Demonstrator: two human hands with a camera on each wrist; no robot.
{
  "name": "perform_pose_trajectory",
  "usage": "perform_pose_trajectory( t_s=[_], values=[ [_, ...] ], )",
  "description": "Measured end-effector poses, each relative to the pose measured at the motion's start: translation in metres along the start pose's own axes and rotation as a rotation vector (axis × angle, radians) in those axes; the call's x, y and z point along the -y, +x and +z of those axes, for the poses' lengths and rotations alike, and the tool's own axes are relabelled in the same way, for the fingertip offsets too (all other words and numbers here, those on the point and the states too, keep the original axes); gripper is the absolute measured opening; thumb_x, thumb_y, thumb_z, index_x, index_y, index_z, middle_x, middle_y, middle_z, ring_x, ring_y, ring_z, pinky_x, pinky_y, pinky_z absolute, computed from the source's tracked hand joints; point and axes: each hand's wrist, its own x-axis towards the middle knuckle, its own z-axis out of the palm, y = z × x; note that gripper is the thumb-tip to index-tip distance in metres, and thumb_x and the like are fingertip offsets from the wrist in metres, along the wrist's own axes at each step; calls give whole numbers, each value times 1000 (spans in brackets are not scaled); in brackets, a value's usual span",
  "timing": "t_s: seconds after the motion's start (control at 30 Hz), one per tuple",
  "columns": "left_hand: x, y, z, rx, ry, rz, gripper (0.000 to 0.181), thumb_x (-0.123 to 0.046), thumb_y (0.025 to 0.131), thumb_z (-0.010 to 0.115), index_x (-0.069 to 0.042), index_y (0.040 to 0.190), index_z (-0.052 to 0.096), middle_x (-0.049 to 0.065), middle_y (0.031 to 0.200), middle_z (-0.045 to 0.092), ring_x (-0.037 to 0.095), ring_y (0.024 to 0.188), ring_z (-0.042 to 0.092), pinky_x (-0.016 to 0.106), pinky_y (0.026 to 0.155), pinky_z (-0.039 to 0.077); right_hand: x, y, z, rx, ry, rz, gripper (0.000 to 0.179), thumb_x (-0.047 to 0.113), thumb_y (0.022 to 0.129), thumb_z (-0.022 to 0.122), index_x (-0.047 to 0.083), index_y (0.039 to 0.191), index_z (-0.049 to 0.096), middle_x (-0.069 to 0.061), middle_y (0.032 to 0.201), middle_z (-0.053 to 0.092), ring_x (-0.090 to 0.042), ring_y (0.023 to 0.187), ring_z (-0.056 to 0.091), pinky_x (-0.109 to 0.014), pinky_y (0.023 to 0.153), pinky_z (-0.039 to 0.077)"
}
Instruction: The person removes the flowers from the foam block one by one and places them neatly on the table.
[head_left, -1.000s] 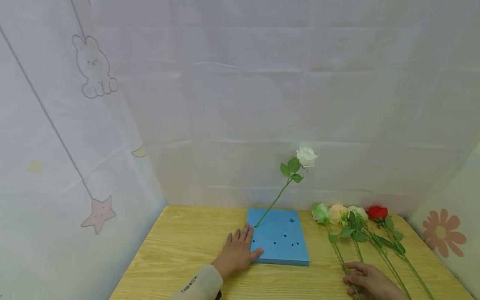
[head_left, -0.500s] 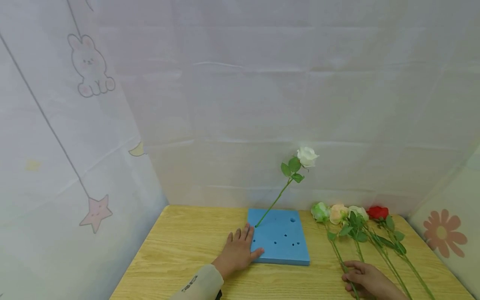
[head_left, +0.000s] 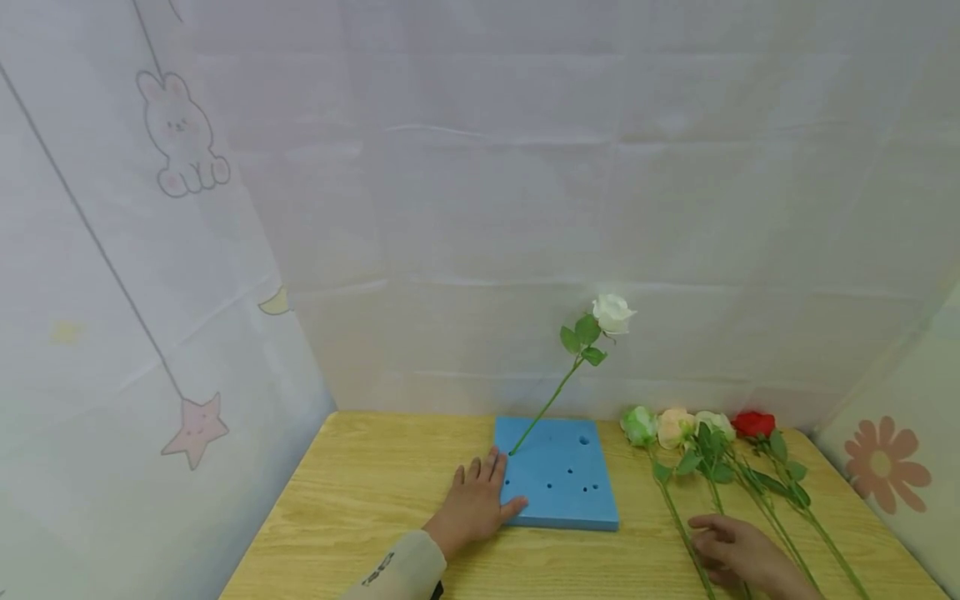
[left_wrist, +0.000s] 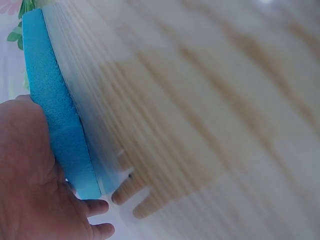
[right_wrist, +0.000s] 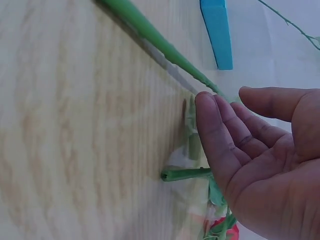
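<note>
My left hand (head_left: 471, 510) lies with straight fingers on the left edge of a blue foam board (head_left: 562, 504) with several holes. A white rose (head_left: 613, 314) stands in a hole near the board's left edge, leaning right. My right hand (head_left: 738, 557) hovers among the loose stems, fingers loosely bent and thumb apart, holding nothing. Just left of it runs the stem of a green-white rose (head_left: 640, 426). In the right wrist view, a thick green stem (right_wrist: 160, 45) passes beyond the fingertips. The left wrist view shows the board's side (left_wrist: 60, 110) beside the palm.
Right of the board lie a peach rose (head_left: 675, 428), a cream rose (head_left: 715, 426) and a red rose (head_left: 753, 424), stems toward the near edge. The wooden table (head_left: 360, 483) meets a pale curtain (head_left: 465, 250) behind.
My right hand has let go of the green-white rose's stem and shifted slightly right of it. The left hand, the board and the standing white rose have stayed put.
</note>
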Motion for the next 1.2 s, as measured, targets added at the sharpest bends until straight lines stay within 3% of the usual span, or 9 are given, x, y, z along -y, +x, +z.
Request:
perform_pose_trajectory(
  t_s=[0.2, 0.37, 0.77, 1.2],
  values=[
    [0, -1, 0, -1, -8, 3, 91, -73, 99, 32, -12, 164, 17, 10, 170, 11, 42, 151, 24, 66, 117, 21, 2, 0, -6, 0, 23, -43, 60, 21, 105, 59, -23, 140, 38, -10, 103, 69, -24, 84, 63, -42, 72, 57],
    [1, 0, 2, -8, -7, 1, 90, -73, 99, 33, -13, 164, 16, 9, 170, 10, 42, 151, 24, 66, 117, 21, 5, 2, -8, -56, 45, -3, 60, 22, 102, 63, -18, 141, 42, -7, 108, 71, -28, 93, 70, -46, 78, 59],
    [3, 3, 4, -4, 6, 7, 93, -76, 98, 31, -14, 164, 16, 9, 170, 10, 41, 151, 24, 65, 117, 22, 22, 4, -9, -77, 41, -5, 61, 23, 103, 62, -16, 145, 39, -8, 112, 71, -30, 97, 70, -47, 81, 59],
    [5, 4, 7, -20, 8, 10, 91, -74, 99, 32, -12, 164, 18, 9, 170, 12, 42, 151, 25, 66, 117, 22, 40, 10, 0, -107, -20, -27, 63, 27, 104, 60, -13, 147, 39, -18, 122, 68, -35, 105, 69, -48, 86, 58]
  ],
)
